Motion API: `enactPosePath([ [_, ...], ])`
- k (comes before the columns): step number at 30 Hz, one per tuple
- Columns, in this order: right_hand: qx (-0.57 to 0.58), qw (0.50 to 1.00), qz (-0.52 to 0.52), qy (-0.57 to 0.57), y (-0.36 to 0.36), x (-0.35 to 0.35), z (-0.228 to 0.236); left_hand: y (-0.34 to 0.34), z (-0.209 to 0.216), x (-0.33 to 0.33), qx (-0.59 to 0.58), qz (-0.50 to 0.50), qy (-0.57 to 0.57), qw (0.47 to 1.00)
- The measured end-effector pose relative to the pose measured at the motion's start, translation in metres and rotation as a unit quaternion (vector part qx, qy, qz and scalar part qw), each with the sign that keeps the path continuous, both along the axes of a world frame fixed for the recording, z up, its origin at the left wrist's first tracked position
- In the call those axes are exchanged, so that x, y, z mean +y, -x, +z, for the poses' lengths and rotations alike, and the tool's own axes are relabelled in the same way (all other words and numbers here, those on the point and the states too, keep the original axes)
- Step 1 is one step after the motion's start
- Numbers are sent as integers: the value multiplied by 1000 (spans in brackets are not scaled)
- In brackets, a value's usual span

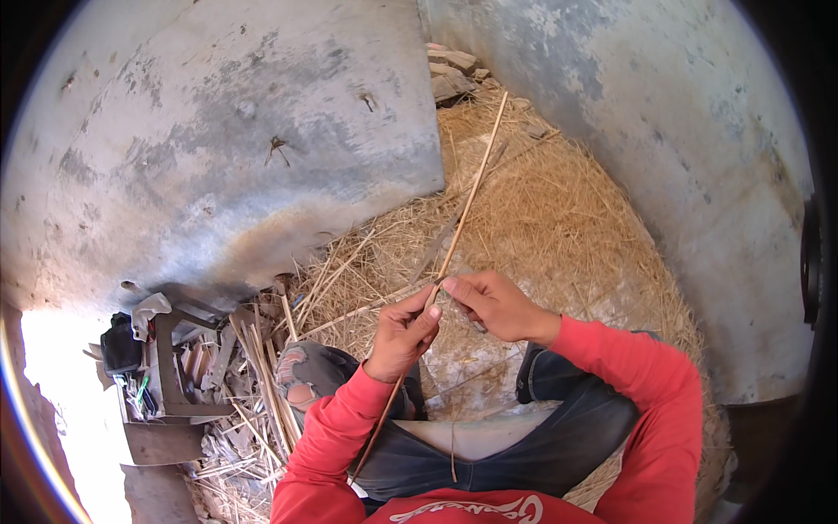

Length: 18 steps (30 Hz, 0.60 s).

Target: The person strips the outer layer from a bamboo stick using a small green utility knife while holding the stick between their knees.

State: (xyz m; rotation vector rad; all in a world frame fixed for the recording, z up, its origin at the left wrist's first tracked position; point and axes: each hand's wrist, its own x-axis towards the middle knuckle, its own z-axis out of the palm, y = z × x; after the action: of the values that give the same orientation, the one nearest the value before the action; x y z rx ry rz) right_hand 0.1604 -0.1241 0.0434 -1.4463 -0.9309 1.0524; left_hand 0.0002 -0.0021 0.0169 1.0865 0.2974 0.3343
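Observation:
A long thin bamboo strip (476,185) runs slantwise from beyond my hands down past my left forearm. My left hand (403,334) is closed around it, with the thumb pressed along its side. Right beside it, my right hand (496,304) is closed, its thumb and fingertips against the strip just above the left hand's grip. A small grey bit (477,327) shows under the right hand's fingers; what it belongs to is hidden. The lower part of the strip passes over my seated legs.
Straw-coloured shavings (559,205) cover the floor ahead. Grey plastered walls (227,113) rise at left and right, with stones (449,74) in the gap between. At left, split strips (266,375) lean by a dark frame (166,367), a black pouch (120,343) and scraps.

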Motion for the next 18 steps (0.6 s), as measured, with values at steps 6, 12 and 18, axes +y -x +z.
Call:
enactPosePath([
  [6, -156, 983, -89, -39, 7, 0, 23, -2, -4, -1, 23, 32, -202, 979],
  [12, -166, 974, -146, -54, 10, 3, 7, -1, -6, -5, 30, 39, -259, 965],
  [18, -293, 933, -151, -147, 17, 1, 9, 1, -7, -1, 42, 36, -189, 980],
])
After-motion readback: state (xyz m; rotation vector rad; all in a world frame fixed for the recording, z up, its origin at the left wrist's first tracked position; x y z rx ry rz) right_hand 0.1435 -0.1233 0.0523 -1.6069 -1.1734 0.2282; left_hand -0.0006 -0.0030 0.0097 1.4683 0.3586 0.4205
